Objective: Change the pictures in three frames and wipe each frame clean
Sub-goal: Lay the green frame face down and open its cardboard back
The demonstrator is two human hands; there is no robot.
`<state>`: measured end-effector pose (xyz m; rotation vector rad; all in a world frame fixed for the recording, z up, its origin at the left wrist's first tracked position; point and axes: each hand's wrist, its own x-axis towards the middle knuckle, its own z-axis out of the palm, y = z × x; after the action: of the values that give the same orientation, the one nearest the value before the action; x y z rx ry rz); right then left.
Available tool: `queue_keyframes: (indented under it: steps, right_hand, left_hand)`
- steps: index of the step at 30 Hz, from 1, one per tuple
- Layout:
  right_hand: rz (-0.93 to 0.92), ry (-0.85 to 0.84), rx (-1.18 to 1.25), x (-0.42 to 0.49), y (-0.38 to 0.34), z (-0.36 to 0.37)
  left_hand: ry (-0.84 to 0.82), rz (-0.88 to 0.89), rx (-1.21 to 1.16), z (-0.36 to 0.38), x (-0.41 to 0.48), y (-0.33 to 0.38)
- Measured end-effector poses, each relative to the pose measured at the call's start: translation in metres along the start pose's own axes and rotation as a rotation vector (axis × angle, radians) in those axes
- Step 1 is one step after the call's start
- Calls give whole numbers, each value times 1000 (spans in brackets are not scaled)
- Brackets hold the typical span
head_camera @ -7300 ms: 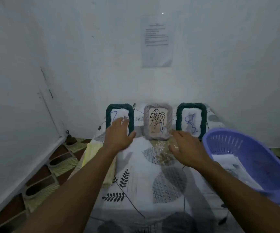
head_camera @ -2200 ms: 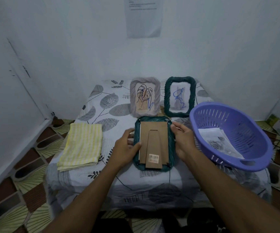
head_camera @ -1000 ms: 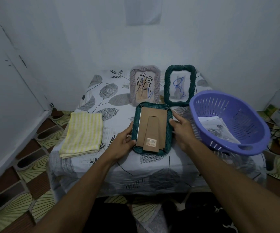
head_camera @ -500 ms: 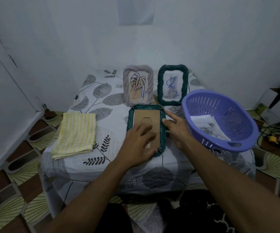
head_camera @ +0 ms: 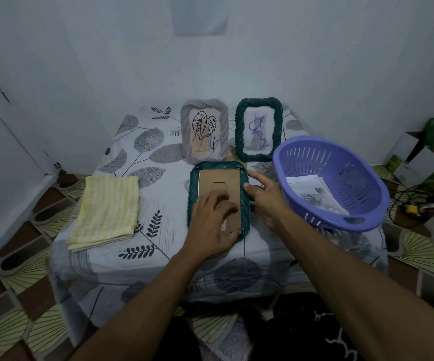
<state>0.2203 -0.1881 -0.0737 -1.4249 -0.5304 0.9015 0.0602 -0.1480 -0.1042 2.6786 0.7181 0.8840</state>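
On the table [head_camera: 163, 204], at centre: green frame [head_camera: 193, 188] laid face down, exposing cardboard back [head_camera: 221, 177]. Gripped there by curled left hand [head_camera: 210, 222] fingers; steadied at 3 o'clock by straight right hand [head_camera: 265, 198] fingers.

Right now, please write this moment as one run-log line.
green frame: face down | left hand: fingers on cardboard back | right hand: at frame's right edge | yellow cloth: folded, untouched

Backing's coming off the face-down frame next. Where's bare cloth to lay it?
Bare cloth lies between the yellow towel and the face-down green frame, and at the back left beside the grey frame. The right is crowded: purple basket, standing green frame and right hand sit close.
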Motion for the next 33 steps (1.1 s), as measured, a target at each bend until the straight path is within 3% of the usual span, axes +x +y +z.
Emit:
queue_keyframes:
  steps: [9, 19, 25, 30, 33]
  right_hand:
    - [17, 21, 7, 6, 2, 2]
    - [7, 30, -159, 15, 6, -2]
    - [-77, 13, -450, 25, 10, -8]
    - [-101, 62, -700, 26, 13, -4]
    - [-212, 69, -841, 17, 11, -2]
  left_hand:
    - [-20, -44, 16, 5, 1, 0]
    - [-36, -75, 34, 6, 4, 2]
    - [-73, -72, -97, -4, 6, -4]
    - [-43, -182, -95, -13, 3, -5]
    - [-28, -255, -38, -13, 5, -3]
